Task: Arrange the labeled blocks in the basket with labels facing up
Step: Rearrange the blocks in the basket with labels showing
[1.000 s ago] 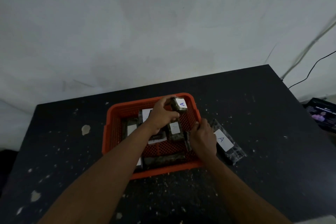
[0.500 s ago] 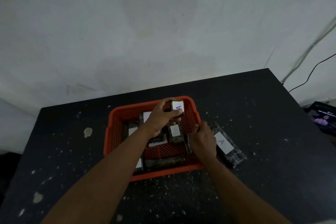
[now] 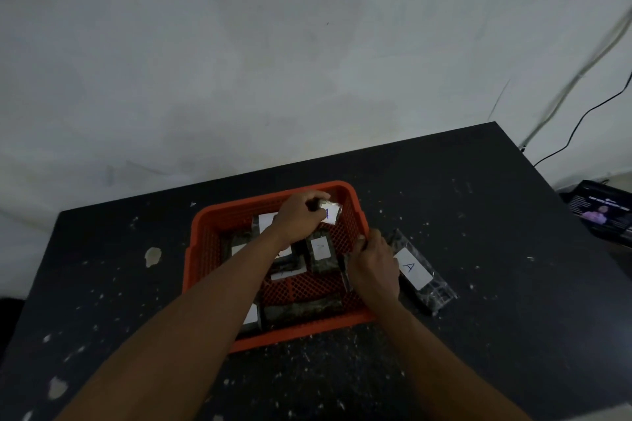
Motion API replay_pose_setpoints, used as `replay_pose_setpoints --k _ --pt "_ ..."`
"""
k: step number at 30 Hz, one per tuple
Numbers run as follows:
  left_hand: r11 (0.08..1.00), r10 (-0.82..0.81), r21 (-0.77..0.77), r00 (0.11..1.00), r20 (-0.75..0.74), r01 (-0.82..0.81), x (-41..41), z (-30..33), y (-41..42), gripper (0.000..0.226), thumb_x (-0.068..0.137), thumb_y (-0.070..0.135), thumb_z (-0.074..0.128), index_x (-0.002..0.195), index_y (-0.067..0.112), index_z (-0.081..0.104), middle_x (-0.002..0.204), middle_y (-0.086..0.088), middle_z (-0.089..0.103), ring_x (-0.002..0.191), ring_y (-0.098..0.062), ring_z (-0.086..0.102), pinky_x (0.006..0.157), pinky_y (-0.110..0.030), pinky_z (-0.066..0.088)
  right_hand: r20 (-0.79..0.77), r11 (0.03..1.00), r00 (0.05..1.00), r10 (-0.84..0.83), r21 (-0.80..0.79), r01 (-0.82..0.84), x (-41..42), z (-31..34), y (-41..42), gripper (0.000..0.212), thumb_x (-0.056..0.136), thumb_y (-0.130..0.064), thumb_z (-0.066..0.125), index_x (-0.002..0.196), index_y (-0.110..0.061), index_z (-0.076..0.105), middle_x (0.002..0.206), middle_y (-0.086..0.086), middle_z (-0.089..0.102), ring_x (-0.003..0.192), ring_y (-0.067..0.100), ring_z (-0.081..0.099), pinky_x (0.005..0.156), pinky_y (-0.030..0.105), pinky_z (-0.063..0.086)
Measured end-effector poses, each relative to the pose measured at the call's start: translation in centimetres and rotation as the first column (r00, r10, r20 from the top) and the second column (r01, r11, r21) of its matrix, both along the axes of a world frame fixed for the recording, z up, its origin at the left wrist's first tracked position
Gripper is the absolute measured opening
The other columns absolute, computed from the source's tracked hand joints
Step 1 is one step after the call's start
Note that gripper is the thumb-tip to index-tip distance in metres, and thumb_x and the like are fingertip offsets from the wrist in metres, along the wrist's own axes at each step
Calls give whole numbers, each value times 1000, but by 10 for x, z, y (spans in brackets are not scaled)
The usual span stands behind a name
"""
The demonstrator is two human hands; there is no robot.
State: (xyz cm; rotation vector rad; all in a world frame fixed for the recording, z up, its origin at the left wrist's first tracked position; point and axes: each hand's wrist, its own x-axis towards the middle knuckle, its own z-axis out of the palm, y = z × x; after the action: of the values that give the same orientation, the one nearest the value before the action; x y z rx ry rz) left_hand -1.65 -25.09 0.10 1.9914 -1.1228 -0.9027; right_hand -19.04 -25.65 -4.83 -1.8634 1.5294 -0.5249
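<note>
Left hand closed around a small labeled block, held over the far right corner of the orange basket, white label up. Right hand curled over the basket's right rim, maybe pinching a block there, too hidden to tell. Just right of that hand, long A block flat on the table, outside, running near to far, closest to the right hand

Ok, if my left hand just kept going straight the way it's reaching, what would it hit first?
Probably the far wall of the orange basket. The left hand reaches away from you toward the far right corner, gripping a labeled block that already sits near that wall. Depth is unclear from this one view.
</note>
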Motion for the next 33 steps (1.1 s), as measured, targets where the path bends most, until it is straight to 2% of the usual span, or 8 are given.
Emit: replay_pose_setpoints --k 2,4,8,14,20,25,29,33 --pt "998 -50 35 996 75 47 0 -4 -6 46 90 11 64 133 25 54 136 -3 54 100 -17 63 75 -27 52 0 1000 1000 4 -1 -4 0 0 0 20 100 -32 32 87 -22 42 83 -1 54 77 23 52 74 42 43" --pt "995 -69 75 990 119 60 -1 -9 -14 50 89 13 67 135 19 48 137 -6 53 115 -19 57 85 -26 48 -3 1000 1000 5 -2 -5 0 0 0 19 100 -32 32 86 -23 41 82 -2 54 75 22 52 73 41 42" --pt "985 -152 118 966 211 129 -8 -18 -31 33 90 12 67 123 16 59 127 -4 61 111 -15 58 84 -23 43 -3 1000 1000 4 -1 -4 0 0 1 18 101 -30 34 83 -25 38 79 -4 50 71 20 49 69 38 36" --pt "975 -196 156 935 296 156 -15 -34 -44 35 96 10 58 131 8 58 134 -10 57 122 -22 54 101 -32 43 -16 1000 1000 -16 9 16 1 1 1 19 100 -30 34 83 -24 39 80 -3 52 72 21 50 69 39 36" --pt "994 -106 45 907 408 96 -18 -43 -38 30 96 18 58 126 15 57 127 -5 57 113 -20 56 88 -27 42 -31 1000 999 -21 -2 21 1 0 2 18 100 -31 35 84 -26 40 78 -5 51 70 18 49 67 37 35" --pt "986 -165 74 914 370 148 -18 -47 -31 48 83 31 75 126 17 59 124 -3 54 109 -20 55 89 -34 46 -26 999 999 -32 -11 32 2 0 2 18 100 -30 35 82 -26 37 76 -3 51 68 19 50 67 37 36" --pt "985 -170 88 917 361 148 -17 -50 -30 50 85 28 75 129 12 60 129 -8 54 117 -23 52 97 -31 38 -13 1000 1000 -21 -4 21 2 0 1 18 100 -30 35 84 -24 40 77 -3 52 70 20 52 69 40 43" --pt "985 -169 89 919 357 147 -18 -48 -31 50 87 27 73 131 9 59 132 -11 54 121 -24 51 97 -27 35 -5 1000 1000 -15 -7 15 2 0 1 18 100 -29 35 84 -23 40 77 -2 52 69 20 52 68 39 43"
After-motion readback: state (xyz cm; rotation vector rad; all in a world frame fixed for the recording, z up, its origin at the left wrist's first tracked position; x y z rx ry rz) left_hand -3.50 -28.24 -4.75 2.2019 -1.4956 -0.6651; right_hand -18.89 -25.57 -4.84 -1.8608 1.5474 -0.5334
